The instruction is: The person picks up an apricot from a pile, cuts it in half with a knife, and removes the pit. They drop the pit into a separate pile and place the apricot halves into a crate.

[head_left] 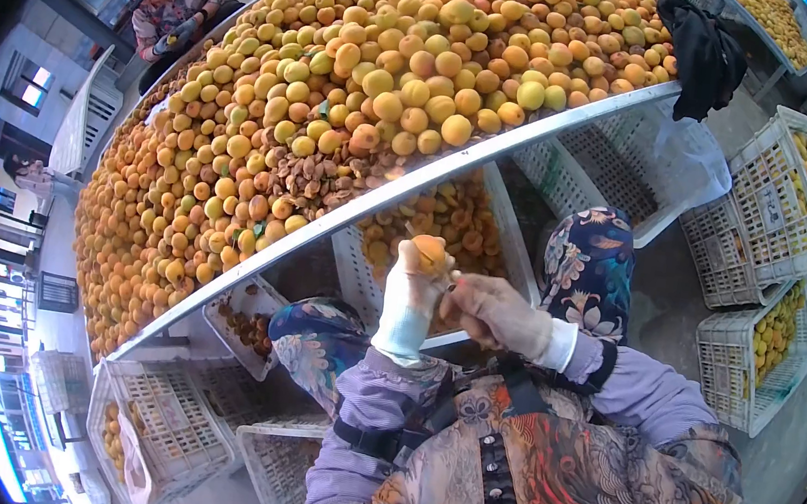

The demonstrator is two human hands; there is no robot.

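My left hand [408, 301], in a white glove, is closed around an orange apricot [431, 251] and holds it up above my lap. Close beside it, my right hand [500, 314] is closed with its fingertips pinched together near the fruit. Whatever is between those fingertips is too small and covered to make out. Below both hands stands a white crate [519, 234] of opened apricot pieces [463, 221]. In front of me, a metal-edged table [400, 194] bears a large heap of whole apricots [384, 78]. A pile of brown pits [311, 180] lies near its edge.
A small white crate [254, 360] with dark scraps sits by my left knee. Stacked crates [782, 208] of fruit stand at right, more crates [167, 409] at lower left. Black cloth [704, 57] hangs over the table corner. Another person [176, 13] sits at the far left side.
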